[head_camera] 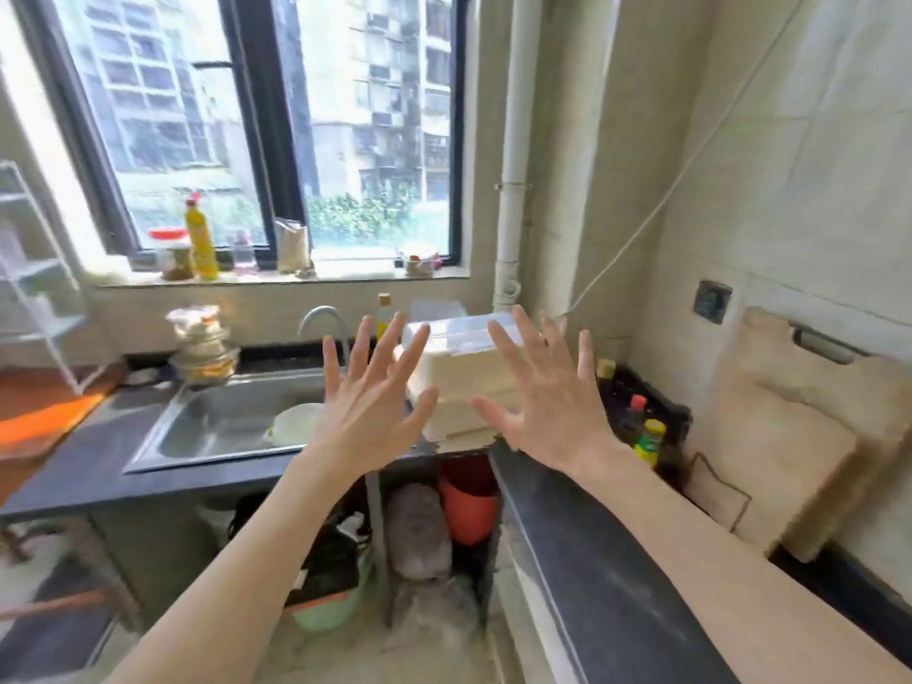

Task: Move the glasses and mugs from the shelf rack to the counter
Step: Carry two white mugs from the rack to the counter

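My left hand (367, 392) and my right hand (548, 392) are both raised in front of me, palms forward, fingers spread, holding nothing. They hover above the corner of the dark counter (89, 466), in front of a white lidded box (464, 377). A white wire shelf rack (37, 283) stands at the far left edge, on the counter; its tiers are blurred and I cannot make out glasses or mugs on it.
A steel sink (222, 427) with a white bowl (296, 422) and a tap sits left of my hands. Stacked bowls (202, 348) stand behind it. Bottles (646, 431) crowd the right corner. A cutting board (789, 436) leans on the right wall. Buckets sit under the counter.
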The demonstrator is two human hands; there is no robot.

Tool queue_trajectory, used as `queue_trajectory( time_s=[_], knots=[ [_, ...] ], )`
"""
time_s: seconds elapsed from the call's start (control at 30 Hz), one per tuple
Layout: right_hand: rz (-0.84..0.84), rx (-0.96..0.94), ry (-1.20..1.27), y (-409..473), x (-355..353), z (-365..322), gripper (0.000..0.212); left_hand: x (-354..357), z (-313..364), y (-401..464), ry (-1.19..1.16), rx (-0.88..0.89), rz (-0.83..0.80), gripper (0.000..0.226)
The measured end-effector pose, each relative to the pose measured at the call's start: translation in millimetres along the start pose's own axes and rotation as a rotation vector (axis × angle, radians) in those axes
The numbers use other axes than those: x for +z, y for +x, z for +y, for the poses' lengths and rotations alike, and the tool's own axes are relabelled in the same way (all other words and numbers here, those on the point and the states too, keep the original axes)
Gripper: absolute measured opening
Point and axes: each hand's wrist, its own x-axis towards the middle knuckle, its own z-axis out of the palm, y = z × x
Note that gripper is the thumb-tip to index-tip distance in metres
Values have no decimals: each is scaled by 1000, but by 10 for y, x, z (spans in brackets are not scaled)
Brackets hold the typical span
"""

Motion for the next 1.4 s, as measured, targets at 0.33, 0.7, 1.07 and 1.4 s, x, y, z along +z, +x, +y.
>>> queue_trajectory(
  time_s=[0.33,0.7,1.07,1.4],
  knots=[
    [1,-360,136,693,301,-3208,83,-1569,-2697,-1547,263,-388,-15,73],
    [32,-565,244,1415,754,-5160,86,-2227,-4358,-2201,434,-649,-42,69],
    [-10,-577,347,2854,1850,-6230,84,-1996,-6207,-1700,448,-761,-94,68],
    [-99,-580,310,3895,2777,-7002,82,-1580,-7668,-1272,327,-809,-136,66]
  ],
)
